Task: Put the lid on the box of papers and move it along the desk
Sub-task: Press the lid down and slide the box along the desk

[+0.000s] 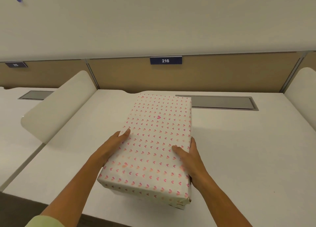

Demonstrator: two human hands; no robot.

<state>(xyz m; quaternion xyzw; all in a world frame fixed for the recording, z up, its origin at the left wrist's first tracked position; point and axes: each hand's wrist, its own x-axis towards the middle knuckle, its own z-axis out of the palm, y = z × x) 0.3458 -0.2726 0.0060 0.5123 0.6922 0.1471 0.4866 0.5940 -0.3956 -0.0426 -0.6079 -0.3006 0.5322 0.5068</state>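
Both my left hand (113,144) and right hand (189,156) clasp the long sides of the lidded box (150,151), white paper with pink hearts, on the desk (248,150).

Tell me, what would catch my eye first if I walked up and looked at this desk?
Most likely the box covered in paper with small pink hearts, lid on, lying in the middle of the white desk. The left hand and right hand grip its two long sides, thumbs resting on top. Behind it, a blue sign reading 216 hangs on the tan partition.
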